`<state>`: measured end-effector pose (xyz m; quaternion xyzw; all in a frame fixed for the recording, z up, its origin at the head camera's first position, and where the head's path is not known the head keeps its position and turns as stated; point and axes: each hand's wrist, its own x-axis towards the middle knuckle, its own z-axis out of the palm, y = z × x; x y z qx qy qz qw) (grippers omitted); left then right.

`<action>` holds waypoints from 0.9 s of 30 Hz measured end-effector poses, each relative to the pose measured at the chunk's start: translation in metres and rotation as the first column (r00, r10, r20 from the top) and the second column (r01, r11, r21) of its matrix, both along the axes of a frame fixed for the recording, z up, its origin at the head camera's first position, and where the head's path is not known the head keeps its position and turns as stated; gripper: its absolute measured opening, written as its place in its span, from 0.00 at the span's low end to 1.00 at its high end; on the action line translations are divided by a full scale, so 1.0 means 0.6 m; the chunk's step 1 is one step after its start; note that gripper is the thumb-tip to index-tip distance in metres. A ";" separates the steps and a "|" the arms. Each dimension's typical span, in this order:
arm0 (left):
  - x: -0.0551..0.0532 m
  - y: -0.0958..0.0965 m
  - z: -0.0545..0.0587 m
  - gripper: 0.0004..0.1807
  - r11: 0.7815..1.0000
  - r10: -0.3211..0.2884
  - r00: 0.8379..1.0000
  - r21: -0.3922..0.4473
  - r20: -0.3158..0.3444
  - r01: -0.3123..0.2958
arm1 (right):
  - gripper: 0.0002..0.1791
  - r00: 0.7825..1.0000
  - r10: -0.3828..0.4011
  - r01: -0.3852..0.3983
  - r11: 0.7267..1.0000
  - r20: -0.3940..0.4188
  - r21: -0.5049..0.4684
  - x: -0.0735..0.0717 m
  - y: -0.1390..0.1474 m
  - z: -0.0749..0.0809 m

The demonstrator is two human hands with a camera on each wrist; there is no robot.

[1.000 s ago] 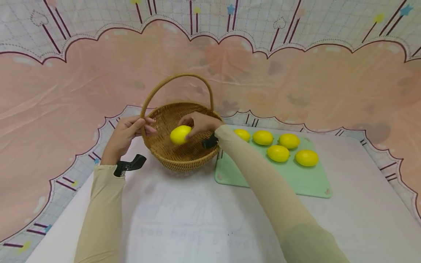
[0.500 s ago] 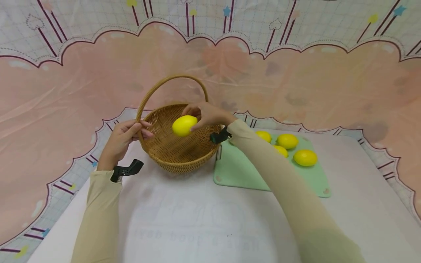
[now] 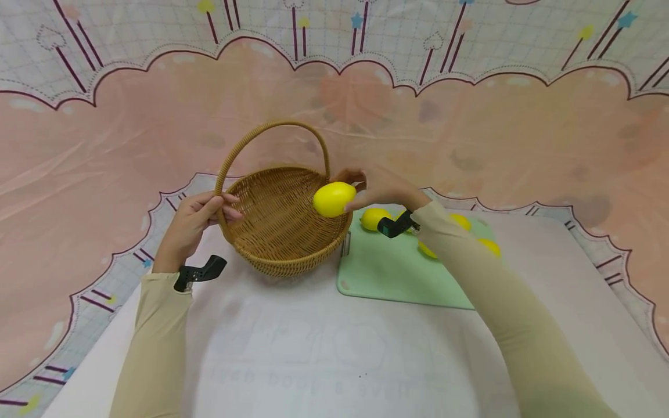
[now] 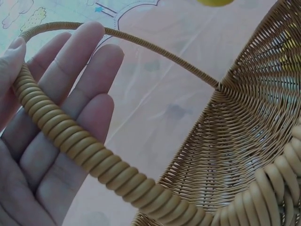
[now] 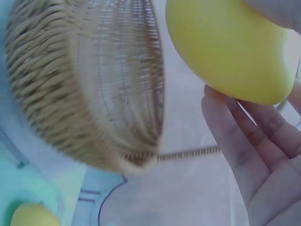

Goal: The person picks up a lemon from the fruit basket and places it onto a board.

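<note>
A brown wicker basket (image 3: 282, 232) stands tilted on the table, its opening facing me, and no lemon shows inside. My left hand (image 3: 190, 226) grips the left side of its arched handle (image 3: 230, 158). The left wrist view has the thumb on the wrapped handle (image 4: 89, 155) and the other fingers fairly straight behind it. At the basket's right rim, a yellow lemon (image 3: 333, 199) is held between the thumb and fingers of my right hand (image 3: 384, 188). From the right wrist, that lemon (image 5: 230, 52) looks clear of the basket wall (image 5: 42, 70).
Right of the basket lies a pale green cutting board (image 3: 397, 281) bearing several lemons (image 3: 375, 219), partly hidden by my right forearm (image 3: 481, 273). A white cloth covers the table (image 3: 292, 348). Behind, a pink patterned cloth backdrop (image 3: 407, 139) rises.
My right hand has lifted the lemon out of the basket's interior and carried it right to the rim. My left hand keeps its grip on the handle, and the basket has hardly moved.
</note>
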<state>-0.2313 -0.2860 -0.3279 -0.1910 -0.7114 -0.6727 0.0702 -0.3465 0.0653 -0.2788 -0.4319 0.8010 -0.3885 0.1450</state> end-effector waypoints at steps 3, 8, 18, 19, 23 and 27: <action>0.001 0.000 -0.001 0.13 1.000 0.005 1.000 0.002 -0.002 -0.005 | 0.31 1.000 -0.031 0.031 0.999 -0.005 -0.026 0.005 0.026 -0.007; 0.003 0.001 -0.002 0.13 1.000 0.007 1.000 0.011 -0.007 -0.007 | 0.30 0.996 -0.093 0.093 0.993 -0.004 -0.077 0.010 0.068 -0.033; 0.001 0.005 -0.001 0.13 1.000 0.012 1.000 0.015 -0.028 -0.012 | 0.31 0.966 -0.260 0.259 0.965 -0.003 -0.045 0.013 0.150 -0.124; 0.001 0.006 -0.001 0.13 1.000 0.014 1.000 0.016 -0.028 -0.014 | 0.31 0.961 -0.278 0.278 0.960 0.005 -0.032 0.013 0.154 -0.134; 0.000 0.007 -0.001 0.13 1.000 0.013 1.000 0.018 -0.021 -0.013 | 0.32 0.943 -0.329 0.330 0.944 0.046 -0.013 0.017 0.163 -0.167; 0.000 0.008 0.000 0.13 1.000 0.010 1.000 0.020 -0.017 -0.009 | 0.31 0.934 -0.354 0.354 0.935 0.040 0.001 0.020 0.164 -0.188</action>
